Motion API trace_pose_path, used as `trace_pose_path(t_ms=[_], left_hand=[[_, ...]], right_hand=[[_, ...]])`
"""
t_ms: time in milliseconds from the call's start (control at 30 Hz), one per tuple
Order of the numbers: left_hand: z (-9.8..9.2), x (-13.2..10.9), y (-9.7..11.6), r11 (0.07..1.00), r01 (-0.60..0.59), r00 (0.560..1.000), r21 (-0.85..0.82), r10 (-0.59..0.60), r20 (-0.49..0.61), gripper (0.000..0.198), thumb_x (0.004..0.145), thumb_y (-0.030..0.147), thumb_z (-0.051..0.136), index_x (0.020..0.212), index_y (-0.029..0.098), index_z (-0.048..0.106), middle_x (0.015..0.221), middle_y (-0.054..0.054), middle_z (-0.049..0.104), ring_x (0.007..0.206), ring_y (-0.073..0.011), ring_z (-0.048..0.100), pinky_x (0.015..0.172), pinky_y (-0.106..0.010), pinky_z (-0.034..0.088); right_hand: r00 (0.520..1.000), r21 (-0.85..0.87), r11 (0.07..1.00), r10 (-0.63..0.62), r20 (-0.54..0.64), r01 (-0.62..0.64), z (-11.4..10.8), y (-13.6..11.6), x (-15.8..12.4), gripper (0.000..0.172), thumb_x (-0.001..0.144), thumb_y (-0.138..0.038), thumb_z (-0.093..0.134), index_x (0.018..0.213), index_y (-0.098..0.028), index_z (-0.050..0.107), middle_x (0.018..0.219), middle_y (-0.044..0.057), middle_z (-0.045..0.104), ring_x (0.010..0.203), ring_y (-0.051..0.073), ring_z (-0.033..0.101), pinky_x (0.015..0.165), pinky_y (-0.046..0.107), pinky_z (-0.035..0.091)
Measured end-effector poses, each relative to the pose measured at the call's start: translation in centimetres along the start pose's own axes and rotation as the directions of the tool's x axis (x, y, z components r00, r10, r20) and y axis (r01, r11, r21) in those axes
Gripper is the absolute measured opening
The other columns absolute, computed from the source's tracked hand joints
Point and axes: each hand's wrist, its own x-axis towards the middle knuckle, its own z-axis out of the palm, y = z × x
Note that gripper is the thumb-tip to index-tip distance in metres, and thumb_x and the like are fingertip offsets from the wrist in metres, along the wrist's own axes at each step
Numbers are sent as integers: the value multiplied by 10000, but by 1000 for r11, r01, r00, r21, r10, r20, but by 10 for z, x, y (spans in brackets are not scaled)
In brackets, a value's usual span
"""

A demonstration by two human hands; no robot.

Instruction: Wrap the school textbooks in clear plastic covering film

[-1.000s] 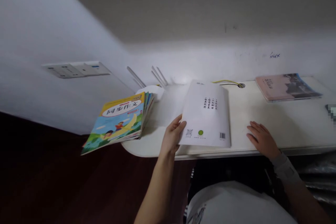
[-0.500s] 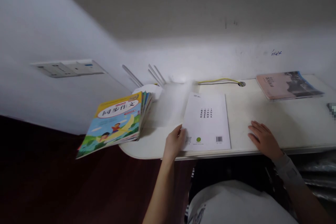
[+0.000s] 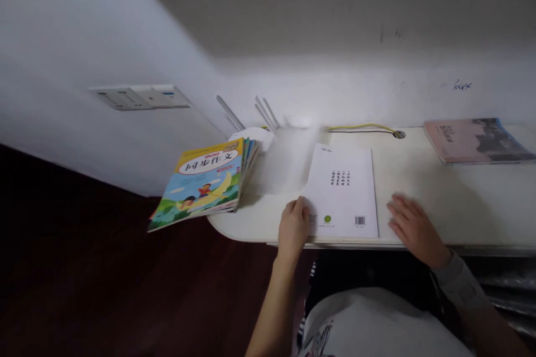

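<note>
Your left hand (image 3: 293, 228) is at the lower left edge of the white booklet (image 3: 345, 195), its fingers curled in against the paper; you cannot tell from this angle whether they pinch it or merely rest there. The booklet lies back cover up near the front edge of the worktop (image 3: 469, 206), with a green dot and a barcode along its bottom and a few short columns of dark characters above. Your right hand (image 3: 416, 230) is open, fingers a little apart and slightly blurred, just beside the booklet's right edge and apart from it; whether it touches the worktop is unclear. Over to your left, a stack of books (image 3: 201, 181) with a yellow and blue cover on top juts past the worktop's rounded end. Behind that stack stands a white device (image 3: 262, 136) with upright antennas. A yellow cable (image 3: 360, 125) runs along the back to a round hole (image 3: 400, 134), and a pink book (image 3: 460, 142) lies at the back on the right, well apart from your hands.
</note>
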Motion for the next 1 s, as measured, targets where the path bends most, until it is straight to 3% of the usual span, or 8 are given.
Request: trace_pose_path(t_ms=[167, 467, 600, 700, 767, 833, 933, 1000], left_hand=[[4, -6, 1, 998, -57, 997, 19, 58, -44, 397, 897, 239, 390, 1234, 59, 502, 1276, -224, 501, 1149, -301, 496, 971, -452, 416], [-2, -12, 8, 990, -69, 990, -123, 53, -128, 379, 879, 263, 460, 1221, 114, 530, 1332, -189, 488, 1262, -308, 418, 1017, -508, 380], [-23, -16, 33, 915, -117, 991, -386, 132, 13, 468, 903, 364, 429, 1318, 153, 471, 1400, -135, 446, 1322, -252, 370, 1088, -439, 322], [-36, -22, 60, 813, -173, 943, -556, 300, 145, 512, 913, 404, 416, 1394, 232, 378, 1474, -78, 345, 1359, -215, 304, 1114, -407, 277], [-37, -26, 78, 776, -223, 905, -590, 390, 170, 559, 908, 419, 434, 1428, 260, 306, 1505, -70, 276, 1382, -221, 243, 1123, -431, 249], [-34, -31, 92, 765, -296, 868, -572, 466, 174, 623, 900, 436, 457, 1454, 259, 234, 1520, -85, 228, 1400, -238, 178, 1122, -465, 233], [-24, -33, 105, 739, -449, 794, -502, 588, 156, 699, 894, 459, 460, 1474, 237, 139, 1528, -123, 183, 1412, -259, 107, 1112, -507, 225], [-17, -30, 113, 719, -545, 743, -430, 652, 149, 710, 891, 478, 451, 1475, 239, 125, 1527, -137, 179, 1413, -280, 76, 1102, -550, 204]], right_hand=[[987, 77, 987, -144, 72, 139, 6, -35, 14, 434, 929, -361, 403, 1318, -181, 470, 1396, 127, 456, 1295, 265, 397, 1050, 505, 322], [991, 81, 989, -126, 45, 122, 17, -35, 10, 429, 918, -370, 425, 1298, -185, 498, 1390, 122, 464, 1296, 264, 396, 1038, 499, 332], [995, 146, 986, -93, 44, 86, 13, -36, 15, 378, 924, -357, 418, 1234, -190, 555, 1354, 117, 507, 1274, 267, 424, 1041, 509, 318], [999, 336, 942, -27, 31, 15, 5, -38, 25, 321, 933, -354, 404, 1101, -201, 630, 1257, 104, 591, 1222, 255, 479, 1037, 487, 327], [999, 523, 851, 39, 33, -51, -3, -41, 32, 322, 937, -362, 388, 1033, -194, 646, 1157, 94, 646, 1123, 226, 552, 975, 412, 401], [991, 676, 725, 111, 71, -130, -11, -45, 38, 335, 936, -381, 378, 934, -180, 645, 954, 64, 690, 906, 184, 621, 808, 310, 479], [961, 752, 608, 247, 127, -255, -20, -49, 40, 367, 917, -403, 394, 681, -177, 560, 595, -21, 553, 579, 118, 518, 559, 233, 418], [929, 753, 579, 351, 118, -314, -24, -44, 34, 377, 897, -403, 422, 597, -182, 479, 527, -45, 444, 528, 98, 435, 520, 226, 363]])
